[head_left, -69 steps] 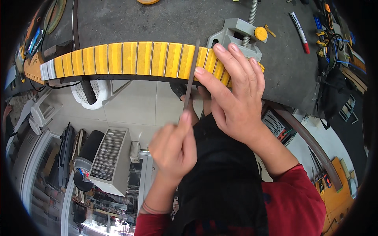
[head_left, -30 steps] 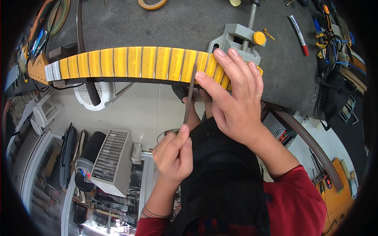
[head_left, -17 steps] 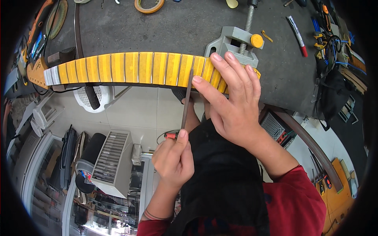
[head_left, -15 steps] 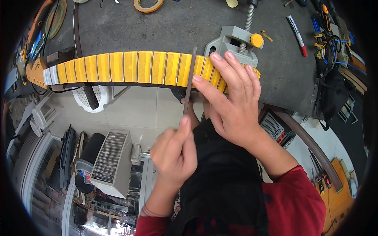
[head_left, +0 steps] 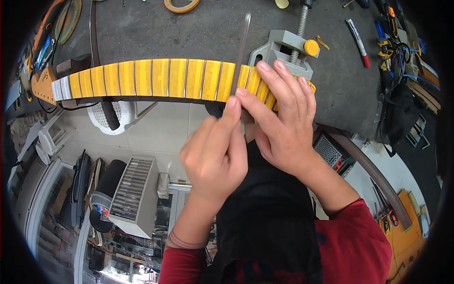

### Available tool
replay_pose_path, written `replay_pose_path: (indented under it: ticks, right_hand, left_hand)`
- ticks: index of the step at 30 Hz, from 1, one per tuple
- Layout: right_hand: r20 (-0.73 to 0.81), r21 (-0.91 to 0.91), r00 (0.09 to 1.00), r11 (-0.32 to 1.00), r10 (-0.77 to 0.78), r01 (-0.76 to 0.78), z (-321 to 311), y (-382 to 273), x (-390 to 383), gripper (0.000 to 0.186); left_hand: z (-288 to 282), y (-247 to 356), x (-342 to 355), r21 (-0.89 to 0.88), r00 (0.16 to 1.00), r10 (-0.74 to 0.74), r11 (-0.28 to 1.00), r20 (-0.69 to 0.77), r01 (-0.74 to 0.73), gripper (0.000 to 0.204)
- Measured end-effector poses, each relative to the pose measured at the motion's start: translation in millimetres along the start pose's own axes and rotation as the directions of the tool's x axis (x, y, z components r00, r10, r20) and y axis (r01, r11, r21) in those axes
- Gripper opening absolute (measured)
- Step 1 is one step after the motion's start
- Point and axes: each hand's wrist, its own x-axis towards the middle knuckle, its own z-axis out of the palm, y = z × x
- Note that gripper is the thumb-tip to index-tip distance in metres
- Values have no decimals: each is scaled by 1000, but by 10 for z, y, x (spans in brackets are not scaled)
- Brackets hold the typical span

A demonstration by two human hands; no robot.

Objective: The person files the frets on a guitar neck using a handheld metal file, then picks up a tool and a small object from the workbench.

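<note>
I am holding a thin metal file in my left hand, my grip closing on its near end between thumb and fingers, and the blade is lying across the guitar neck, reaching past the neck's far edge over the grey surface. The neck is lying along the near edge of that surface, its fretboard covered in strips of yellow tape with the frets showing between them. My right hand is resting flat on the neck just to the right of the file, fingers spread and pressing down, not closing on anything (the forefinger is sitting right beside the blade). A grey clamp with a yellow knob is standing just behind my right fingers, gripping the neck. A roll of tape is lying farther back on the surface, and a red-capped marker is lying well off to the right.
</note>
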Motion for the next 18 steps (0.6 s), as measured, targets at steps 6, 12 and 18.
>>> replay_pose_path:
  ticks: [6, 12, 18]
  right_hand:
    - [20, -17, 1000, 1000, -15, 16, -9, 37, -28, 65]
    - [22, 17, 1000, 1000, -19, 18, -7, -9, 5, 65]
    - [30, -17, 999, 1000, -20, 21, -21, 38, -34, 65]
  left_hand:
    - [-203, -136, -877, -48, 1000, -6, 999, 8, 6, 49]
    - [-37, -115, -242, -160, 999, -23, 987, -41, 16, 46]
    - [-282, -133, -800, -115, 999, -29, 993, 45, 34, 47]
